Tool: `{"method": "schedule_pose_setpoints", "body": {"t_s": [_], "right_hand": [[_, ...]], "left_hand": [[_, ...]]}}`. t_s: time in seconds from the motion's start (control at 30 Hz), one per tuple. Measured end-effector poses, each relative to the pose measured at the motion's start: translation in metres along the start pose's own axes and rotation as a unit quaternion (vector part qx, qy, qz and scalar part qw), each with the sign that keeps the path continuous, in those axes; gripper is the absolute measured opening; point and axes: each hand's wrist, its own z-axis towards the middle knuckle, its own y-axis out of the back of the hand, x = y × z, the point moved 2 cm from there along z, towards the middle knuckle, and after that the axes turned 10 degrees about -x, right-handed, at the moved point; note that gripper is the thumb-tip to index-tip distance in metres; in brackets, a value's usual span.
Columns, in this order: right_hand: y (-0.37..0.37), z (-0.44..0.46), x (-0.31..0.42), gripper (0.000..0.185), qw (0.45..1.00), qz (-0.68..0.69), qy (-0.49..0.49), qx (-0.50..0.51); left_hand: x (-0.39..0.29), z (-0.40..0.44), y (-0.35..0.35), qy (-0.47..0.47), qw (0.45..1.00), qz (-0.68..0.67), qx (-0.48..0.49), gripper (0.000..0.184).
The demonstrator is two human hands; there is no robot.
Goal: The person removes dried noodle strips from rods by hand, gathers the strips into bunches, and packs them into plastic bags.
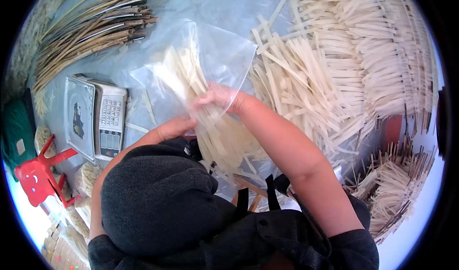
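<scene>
A bundle of pale flat strips lies partly inside a clear plastic bag, its upper ends fanned out under the film. My right hand is inside the bag, its fingers wrapped round the middle of the bundle. Just below and to the left, my left hand pinches the edge of the bag beside the strips. The lower ends of the bundle hang down toward my body.
Loose pale strips are heaped at the right, beside long stacked rows. A digital scale stands at the left, below a pile of thin brown sticks. A red plastic chair is at the lower left. A basket of strips stands lower right.
</scene>
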Motion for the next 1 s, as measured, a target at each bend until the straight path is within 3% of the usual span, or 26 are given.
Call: {"method": "schedule_pose_setpoints", "body": {"t_s": [0.07,0.1,0.17,0.2,0.27,0.3,0.33,0.4,0.47,0.5,0.53,0.57,0.6,0.67,0.7,0.8,0.9,1.0], "right_hand": [[0.003,0.013,-0.004,0.095,0.997,-0.046,0.028,-0.063],[-0.002,0.016,-0.005,0.095,0.997,-0.044,0.027,-0.063],[-0.008,0.018,-0.005,0.096,0.913,-0.372,0.062,-0.158],[-0.011,0.015,0.001,0.096,0.913,-0.371,0.061,-0.157],[-0.017,0.006,0.014,0.081,0.88,-0.436,0.12,-0.146],[-0.004,0.025,-0.008,0.081,0.882,-0.432,0.12,-0.147],[0.004,0.038,-0.025,0.08,0.882,-0.429,0.131,-0.145],[0.01,0.048,-0.039,0.078,0.88,-0.423,0.163,-0.14],[0.009,0.046,-0.044,0.077,0.879,-0.416,0.193,-0.132],[0.006,0.044,-0.045,0.076,0.877,-0.414,0.207,-0.126],[0.002,0.041,-0.045,0.075,0.874,-0.417,0.218,-0.119],[-0.003,0.037,-0.045,0.074,0.869,-0.423,0.23,-0.112],[-0.009,0.039,-0.045,0.073,0.864,-0.428,0.241,-0.106],[-0.022,0.047,-0.051,0.072,0.853,-0.439,0.264,-0.098],[-0.025,0.048,-0.053,0.071,0.85,-0.441,0.273,-0.096],[-0.032,0.053,-0.058,0.068,0.843,-0.438,0.299,-0.088],[-0.026,0.054,-0.068,0.066,0.838,-0.433,0.321,-0.082],[-0.005,0.044,-0.078,0.064,0.831,-0.423,0.354,-0.073]], "left_hand": [[0.008,-0.003,0.007,0.071,0.996,0.035,-0.041,0.082],[0.013,-0.001,0.007,0.073,0.996,0.034,-0.041,0.082],[0.026,0.005,0.007,0.157,0.983,0.083,-0.047,0.075],[0.023,0.005,0.003,0.158,0.983,0.083,-0.047,0.075],[0.014,0.001,-0.005,0.181,0.922,0.342,0.0,0.06],[0.011,0.003,-0.004,0.23,0.872,0.424,0.076,0.055],[-0.002,0.005,-0.002,0.233,0.871,0.426,0.077,0.055],[-0.042,0.0,-0.014,0.174,0.899,0.361,0.174,0.046],[-0.085,-0.004,-0.036,0.059,0.959,0.269,-0.072,0.04],[-0.084,0.007,-0.037,0.06,0.959,0.268,-0.07,0.04],[-0.09,0.02,-0.035,-0.214,0.852,0.424,-0.219,0.032],[-0.088,0.025,-0.032,-0.351,0.764,0.475,-0.262,0.029],[-0.085,0.029,-0.03,-0.465,0.637,0.519,-0.33,0.026],[-0.067,0.046,-0.019,-0.357,0.679,0.63,-0.119,0.022],[-0.068,0.045,-0.028,-0.275,0.729,0.606,-0.159,0.019],[-0.066,0.038,-0.033,-0.214,0.765,0.592,-0.132,0.022],[-0.06,0.026,-0.045,-0.294,0.774,0.545,-0.132,0.027],[-0.032,0.048,0.001,-0.267,0.798,0.53,-0.107,0.03]]}}
